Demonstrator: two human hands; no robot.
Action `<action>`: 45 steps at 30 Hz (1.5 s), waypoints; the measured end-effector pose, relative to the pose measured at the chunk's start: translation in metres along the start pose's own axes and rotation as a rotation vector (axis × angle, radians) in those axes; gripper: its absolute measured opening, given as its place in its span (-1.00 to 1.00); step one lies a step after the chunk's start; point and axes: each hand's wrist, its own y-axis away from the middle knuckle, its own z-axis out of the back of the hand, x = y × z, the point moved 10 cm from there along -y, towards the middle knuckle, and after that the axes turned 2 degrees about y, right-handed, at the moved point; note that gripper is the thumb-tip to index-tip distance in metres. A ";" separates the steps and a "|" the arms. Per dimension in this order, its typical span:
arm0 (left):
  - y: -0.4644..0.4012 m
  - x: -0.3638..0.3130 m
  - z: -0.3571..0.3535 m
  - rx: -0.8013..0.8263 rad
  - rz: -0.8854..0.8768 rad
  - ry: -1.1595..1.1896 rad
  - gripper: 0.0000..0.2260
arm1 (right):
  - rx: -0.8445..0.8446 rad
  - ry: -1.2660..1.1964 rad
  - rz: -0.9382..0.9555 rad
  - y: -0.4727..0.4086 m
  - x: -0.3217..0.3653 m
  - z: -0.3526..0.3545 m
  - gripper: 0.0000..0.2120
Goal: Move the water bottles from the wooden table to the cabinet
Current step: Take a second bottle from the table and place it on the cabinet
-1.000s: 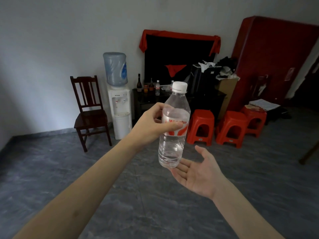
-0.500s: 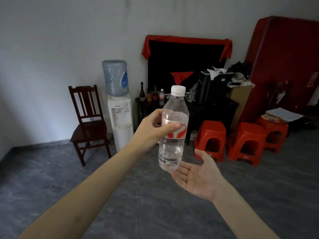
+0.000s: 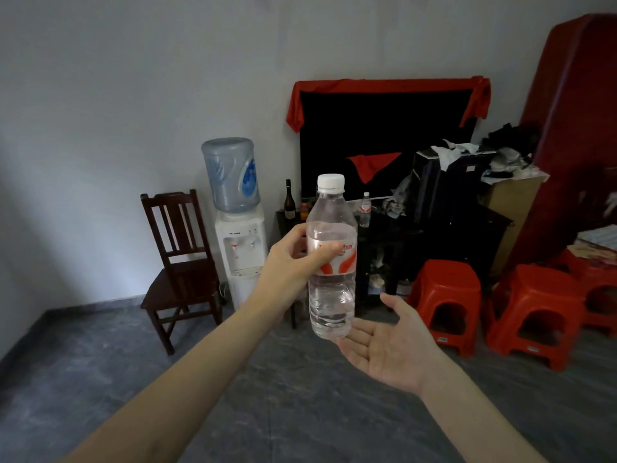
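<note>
**Carrying a water bottle toward the cabinet**

Water bottle [image 3: 331,262] held upright in mid-air, gripped round the label by the left hand [image 3: 293,259], base just above the fingers of the right hand [image 3: 384,342], spread palm-up and holding nothing; best kept vertical, right palm ready beneath, and set beside the small bottle [image 3: 365,208] on the dark cabinet [image 3: 434,242] beyond both hands; compared with the earlier frame, cabinet larger and nearer, grip unchanged.

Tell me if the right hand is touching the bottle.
Cannot tell. In the head view the bottle, gripped by the left hand, overlaps the open right hand's fingertips at its base, so neither contact nor gap shows.
</note>
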 end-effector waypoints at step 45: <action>-0.632 0.247 0.116 -0.028 0.162 0.016 -0.69 | 0.007 -0.008 -0.119 -0.570 0.406 -0.041 -0.40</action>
